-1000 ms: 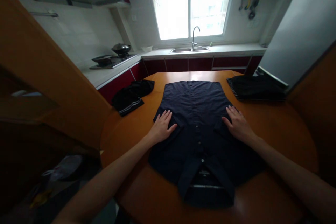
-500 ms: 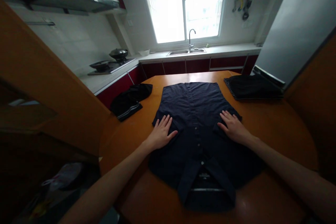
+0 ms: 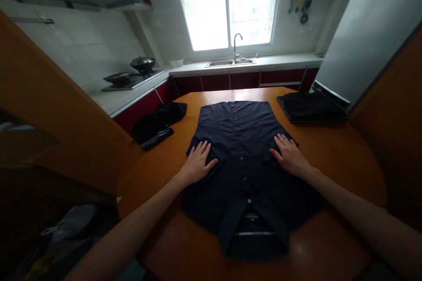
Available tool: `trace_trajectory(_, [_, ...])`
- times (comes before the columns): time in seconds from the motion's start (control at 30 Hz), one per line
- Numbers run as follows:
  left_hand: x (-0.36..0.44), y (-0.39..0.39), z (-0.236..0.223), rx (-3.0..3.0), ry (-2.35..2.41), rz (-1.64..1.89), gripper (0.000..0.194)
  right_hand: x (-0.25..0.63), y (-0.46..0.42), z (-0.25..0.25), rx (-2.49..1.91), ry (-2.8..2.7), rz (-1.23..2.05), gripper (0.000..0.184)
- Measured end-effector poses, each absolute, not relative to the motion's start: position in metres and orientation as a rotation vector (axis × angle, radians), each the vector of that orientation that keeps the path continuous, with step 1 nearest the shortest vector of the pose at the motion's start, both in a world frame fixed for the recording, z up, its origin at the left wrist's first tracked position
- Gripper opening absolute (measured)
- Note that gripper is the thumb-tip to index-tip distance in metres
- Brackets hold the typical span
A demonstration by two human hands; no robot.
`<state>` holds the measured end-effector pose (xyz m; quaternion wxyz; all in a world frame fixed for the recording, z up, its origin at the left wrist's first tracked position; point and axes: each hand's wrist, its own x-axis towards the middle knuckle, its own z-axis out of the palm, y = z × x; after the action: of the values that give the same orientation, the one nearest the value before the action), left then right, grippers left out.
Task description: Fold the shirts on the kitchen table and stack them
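A dark navy button-up shirt (image 3: 235, 129) lies spread face up on the wooden table (image 3: 349, 171), its collar toward me and its hem toward the window. My left hand (image 3: 198, 164) rests flat on the shirt's left sleeve area, fingers spread. On the other side, my right hand (image 3: 288, 153) lies on the right sleeve area, its fingers also stretched out. Both palms press on the cloth without gripping it. Buttons run down the shirt's middle, and a label shows inside the collar.
A crumpled black garment with white stripes (image 3: 156, 127) lies at the table's left. Folded black cloth (image 3: 313, 107) sits at the far right, near the fridge (image 3: 352, 30). Beyond the table are a sink (image 3: 220, 63) and a stove with pans (image 3: 118, 79).
The whole view has shifted slightly, with everything appearing a little further left and up. Both hands keep their places on the shirt, which still lies flat.
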<state>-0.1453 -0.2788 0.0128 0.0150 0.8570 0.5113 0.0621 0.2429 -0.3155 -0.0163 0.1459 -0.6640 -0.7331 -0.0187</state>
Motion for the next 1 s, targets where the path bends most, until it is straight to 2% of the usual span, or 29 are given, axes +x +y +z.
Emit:
trace_trajectory(0.83, [-0.1538, -0.2723, 0.0155, 2.635, 1.626, 0.447, 0.073, 0.2370, -0.3115, -0.0210, -1.691, -1.984, -0.053, 0.059])
trace_trajectory(1.0, [-0.1523, -0.2726, 0.0170, 2.648, 1.643, 0.416, 0.076, 0.2370, -0.3122, -0.0195, -1.734, -1.998, -0.050, 0.062])
